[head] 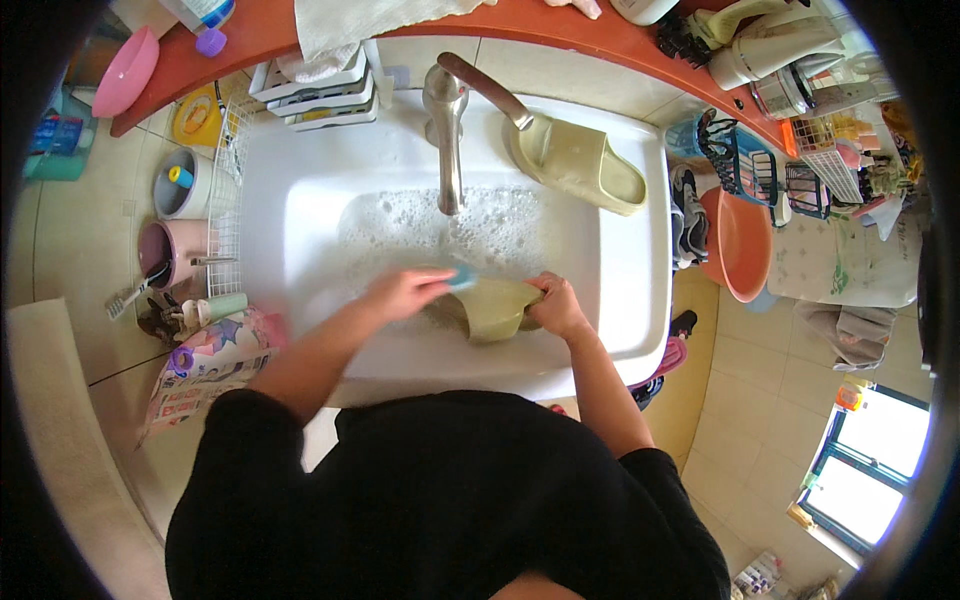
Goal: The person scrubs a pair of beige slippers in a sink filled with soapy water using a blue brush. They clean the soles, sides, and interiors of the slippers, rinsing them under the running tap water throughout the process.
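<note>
My right hand (559, 304) grips one end of an olive-green slide sandal (499, 304) low over the basin of a white sink (634, 292). In my left hand (409, 291) is a small blue brush or scrubber (462, 277), blurred, at the sandal's other end. Foamy water (480, 221) covers the basin floor beneath. A matching slide sandal (577, 161) rests on the sink's back right ledge. Over the basin reaches a metal faucet (448, 150) with its lever swung to the right; a stream seems to fall from its spout.
A red-brown shelf (525, 34) with bottles and a hair dryer (776, 52) runs behind the sink. White stacked trays (330, 97) stand at the back left. A wire rack (226, 195) with cups borders the left side. An orange basin (739, 244) is off to the right.
</note>
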Demonstrator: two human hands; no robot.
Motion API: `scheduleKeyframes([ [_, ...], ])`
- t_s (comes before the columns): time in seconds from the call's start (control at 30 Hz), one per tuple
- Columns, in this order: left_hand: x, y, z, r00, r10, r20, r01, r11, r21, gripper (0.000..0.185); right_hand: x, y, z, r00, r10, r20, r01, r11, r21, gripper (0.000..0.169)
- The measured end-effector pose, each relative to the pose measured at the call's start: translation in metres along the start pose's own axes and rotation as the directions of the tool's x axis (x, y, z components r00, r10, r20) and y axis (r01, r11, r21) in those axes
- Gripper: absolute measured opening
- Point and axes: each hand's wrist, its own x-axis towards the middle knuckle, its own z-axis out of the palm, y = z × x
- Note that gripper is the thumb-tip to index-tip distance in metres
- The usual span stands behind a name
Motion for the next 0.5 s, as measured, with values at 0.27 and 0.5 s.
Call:
scheduleKeyframes([
  [0.27, 0.039, 0.084, 0.034, 0.990, -0.099, 0.099, 0.063, 0.948, 0.312, 0.026, -0.001, 0.001, 0.001, 0.998, 0.052, -0.044, -0.053, 0.999, -0.012, 0.033],
  [0.5, 0.004, 0.049, 0.011, 0.923, -0.379, -0.070, 0.384, 0.919, 0.090, 0.031, -0.006, 0.004, 0.017, 0.986, -0.041, -0.164, 0.028, 0.996, -0.079, 0.027],
])
